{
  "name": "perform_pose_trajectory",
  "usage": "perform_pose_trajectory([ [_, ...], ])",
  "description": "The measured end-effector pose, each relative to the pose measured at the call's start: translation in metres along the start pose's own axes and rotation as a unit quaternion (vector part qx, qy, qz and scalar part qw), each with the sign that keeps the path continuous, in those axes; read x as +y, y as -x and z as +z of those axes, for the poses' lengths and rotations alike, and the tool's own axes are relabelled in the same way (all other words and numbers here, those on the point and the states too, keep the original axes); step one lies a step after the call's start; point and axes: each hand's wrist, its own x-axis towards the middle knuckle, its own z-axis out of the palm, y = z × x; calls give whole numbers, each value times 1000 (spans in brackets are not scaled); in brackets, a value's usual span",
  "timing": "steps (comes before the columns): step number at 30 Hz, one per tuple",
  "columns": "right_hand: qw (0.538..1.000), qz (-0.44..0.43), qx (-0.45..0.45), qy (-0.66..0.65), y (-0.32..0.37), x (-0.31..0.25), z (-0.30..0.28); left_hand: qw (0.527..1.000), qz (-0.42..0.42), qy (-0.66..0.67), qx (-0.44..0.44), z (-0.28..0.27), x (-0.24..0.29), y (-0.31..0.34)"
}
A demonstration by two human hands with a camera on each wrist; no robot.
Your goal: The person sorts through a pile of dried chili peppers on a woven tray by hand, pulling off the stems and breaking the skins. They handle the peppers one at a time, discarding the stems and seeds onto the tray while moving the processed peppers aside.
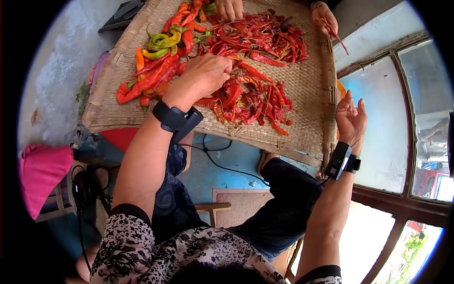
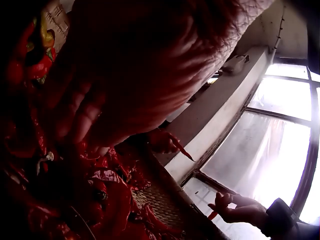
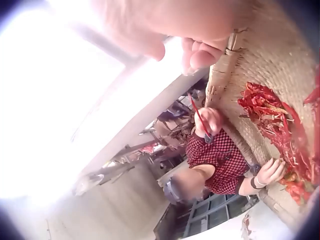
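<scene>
My left hand [image 1: 203,78] reaches over a woven tray [image 1: 302,85], its bent fingers down among red chili peppers. Dark fingers [image 2: 87,115] meet the peppers in the left wrist view; I cannot tell whether they grip one. A small pile of wrinkled red chilies [image 1: 250,102] lies just beside this hand, towards me. My right hand [image 1: 351,120] is raised beyond the tray's right edge, palm up, with loosely bent fingers. In the right wrist view its thumb stands apart from the fingers [image 3: 202,57], with nothing between them.
Fresh red peppers [image 1: 156,78] and green ones [image 1: 163,42] lie at the tray's left. A larger dried chili pile [image 1: 279,40] is farther back. Opposite, another person's hand [image 1: 229,8] touches peppers; their other hand [image 1: 325,21] holds a thin red chili. Window panes [image 1: 378,118] stand at right.
</scene>
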Motion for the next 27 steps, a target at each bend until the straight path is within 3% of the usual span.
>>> perform_pose_trajectory([
  [1, 1000, 1, -1, 0, 1, 9, 5, 999, -14, -8, -36, -1, 6, -2],
  [2, 995, -14, -43, 86, 1, 19, 10, 997, -28, -16, -73, -1, 9, -2],
  [3, 981, -30, -84, 172, 3, 29, 15, 998, 0, -20, -59, 5, 6, -1],
  [4, 981, -30, -84, 172, 8, 40, 21, 998, 0, -20, -59, 7, 7, -1],
  [6, 902, -9, -153, 402, 21, 61, 36, 997, 27, -36, -70, 12, 11, -1],
  [12, 764, 126, -184, 605, 41, 114, 51, 995, 37, 80, -37, 7, 34, 0],
  [14, 777, 114, -177, 593, 43, 126, 52, 990, 32, 132, -35, 11, 38, -1],
  [16, 788, 102, -172, 582, 40, 132, 49, 983, 113, 143, -10, 20, 40, -2],
  [17, 818, 106, -168, 540, 37, 136, 45, 981, 126, 145, -8, 21, 40, -2],
  [18, 846, 109, -164, 495, 36, 138, 45, 982, 124, 145, -7, 19, 41, -2],
  [19, 845, 111, -166, 496, 36, 138, 45, 980, 114, 160, -11, 17, 41, -1],
  [21, 870, 58, -155, 465, 39, 132, 50, 974, 66, 218, -19, 8, 37, -3],
  [22, 870, 57, -155, 465, 37, 125, 52, 979, 80, 188, 29, 6, 27, -5],
  [24, 914, 0, -149, 378, 29, 99, 53, 991, 49, 82, 89, 2, 12, -5],
  [27, 941, -67, -123, 307, 18, 54, 44, 997, 26, 60, 50, 2, 5, -4],
])
